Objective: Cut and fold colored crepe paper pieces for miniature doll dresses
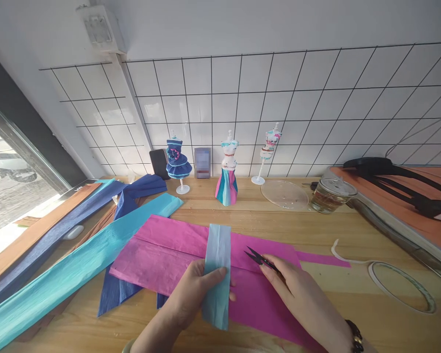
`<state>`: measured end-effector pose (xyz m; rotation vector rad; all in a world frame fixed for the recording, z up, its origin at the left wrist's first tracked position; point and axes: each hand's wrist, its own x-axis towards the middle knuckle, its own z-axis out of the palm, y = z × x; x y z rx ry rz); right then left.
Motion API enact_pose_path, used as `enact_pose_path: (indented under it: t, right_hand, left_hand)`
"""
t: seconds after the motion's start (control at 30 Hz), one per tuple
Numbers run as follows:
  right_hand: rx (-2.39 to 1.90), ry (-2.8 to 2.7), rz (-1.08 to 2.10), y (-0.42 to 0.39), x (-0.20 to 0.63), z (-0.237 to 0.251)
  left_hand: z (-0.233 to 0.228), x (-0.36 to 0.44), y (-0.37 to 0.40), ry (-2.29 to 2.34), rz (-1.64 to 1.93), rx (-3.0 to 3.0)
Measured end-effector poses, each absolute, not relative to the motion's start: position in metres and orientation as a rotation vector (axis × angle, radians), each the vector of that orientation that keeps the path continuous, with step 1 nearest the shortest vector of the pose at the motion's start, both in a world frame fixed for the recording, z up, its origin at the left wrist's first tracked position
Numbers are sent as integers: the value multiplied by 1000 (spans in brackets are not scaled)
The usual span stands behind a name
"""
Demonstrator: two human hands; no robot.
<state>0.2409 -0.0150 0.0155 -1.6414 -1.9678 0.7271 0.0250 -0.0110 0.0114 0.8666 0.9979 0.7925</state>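
Observation:
My left hand (pixel 194 289) grips a light blue strip of crepe paper (pixel 218 250), thumb on top and fingers behind it. The strip stands nearly upright in the view, over a large magenta crepe paper sheet (pixel 259 289) on the table. In my right hand (pixel 292 282) is a small pair of black thread snips (pixel 257 256), its blades a little apart and pointing toward the strip without touching it. The palm hides the rear of the snips.
Turquoise (pixel 95 250), navy and brown crepe paper strips lie at left. Along the tiled wall stand a navy-dressed mini mannequin (pixel 178 162), one in a striped skirt (pixel 227 186) and a bare-skirted one (pixel 269 147). A glass jar (pixel 330 194) and a tape roll (pixel 402 289) are at right.

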Motion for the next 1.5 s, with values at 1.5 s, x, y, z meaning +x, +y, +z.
enact_pose_path:
  t: [1.5]
  right_hand:
    - [-849,-1908,821,-25,220,-1]
  left_hand:
    - [15,37,-17,964,737,789]
